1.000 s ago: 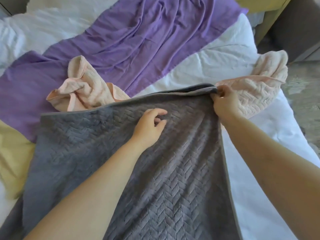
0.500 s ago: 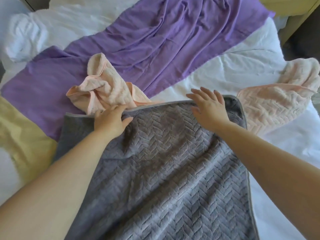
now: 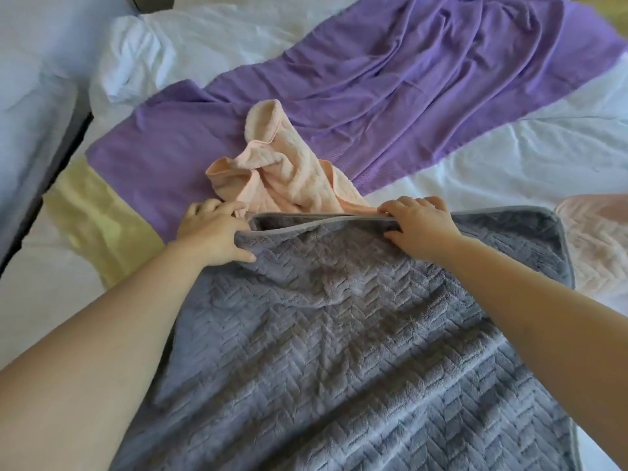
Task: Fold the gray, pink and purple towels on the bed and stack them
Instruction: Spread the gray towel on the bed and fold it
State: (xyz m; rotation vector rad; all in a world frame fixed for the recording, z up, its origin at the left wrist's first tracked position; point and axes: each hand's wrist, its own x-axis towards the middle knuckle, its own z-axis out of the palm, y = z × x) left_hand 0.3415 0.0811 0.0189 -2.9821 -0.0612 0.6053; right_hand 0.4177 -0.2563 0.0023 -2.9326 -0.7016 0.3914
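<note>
L hand (image 3: 210, 232), R hand (image 3: 419, 226) now grip gray towel (image 3: 339, 351) far edge.

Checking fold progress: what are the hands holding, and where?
The left hand and right hand both grip the gray towel along its far edge.

1. A rumpled white sheet (image 3: 530, 158) covers the mattress. It shows bare on the right and at the far left.
2. A crumpled white pillow (image 3: 136, 62) lies at the far left.
3. A pale yellow cloth (image 3: 98, 219) lies flat on the sheet at the left.
4. A dark strip (image 3: 44, 171) runs diagonally along the left edge, with more white bedding (image 3: 30, 79) beyond it.
5. A blurred yellow-brown patch (image 3: 608, 8) fills the far right corner.
</note>
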